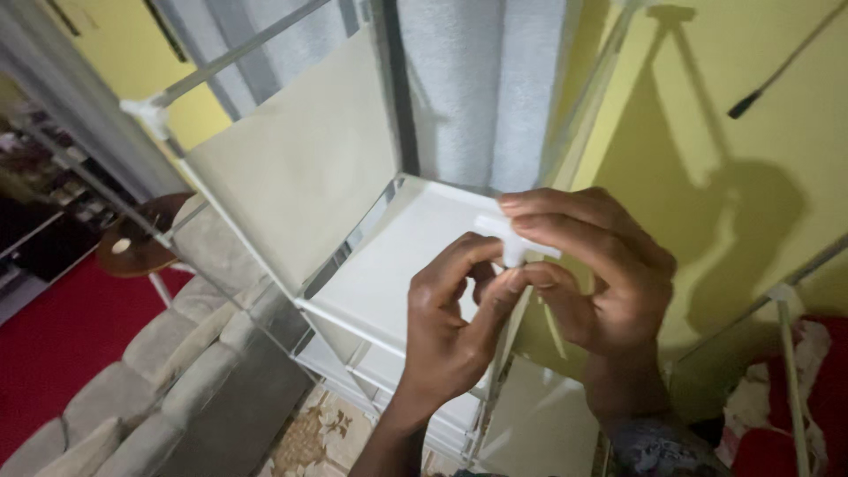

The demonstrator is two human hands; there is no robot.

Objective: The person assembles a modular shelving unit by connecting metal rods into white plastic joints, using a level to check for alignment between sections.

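Far left: red floor (53, 344), grey sofa (150, 371) running diag, a brown round stool (132, 243) behind it. All well apart from the action.

Moving in: white rack (291, 177) w/ thin poles and pale fabric panels, top shelf (397, 256) tilted in this view, lower shelves stacked under it. Grey curtain (477, 88) behind, yellow wall (724, 132) to the right w/ hard shadows.

Center: left hand (446, 331) comes up from below, fingers (468, 256) curled and pinching the lower stub of the connector (511, 238). Right hand (601, 278) drapes over from the right, fingers (565, 221) clamped on the top arm. Both gripping, neither slack. Connector sits right at the rack's near top corner, just above a vertical pole (499, 371).

Connector itself: small white plastic, T or cross shape, short tube arms, smooth, mostly hidden by fingers. Can't tell if it's seated on the pole end or only held against it.

Risks, as I judge: arms skewed vs the pole = jam or cracked socket if forced. The frame looks light, so a hard push could flex it and pop a neighbouring joint. Smooth plastic, tight pinch: slip, and the piece drops between shelves. Fingertips near the joint could get nipped.

Far right: another white pole (791, 371), red cloth (826, 397) heaped.
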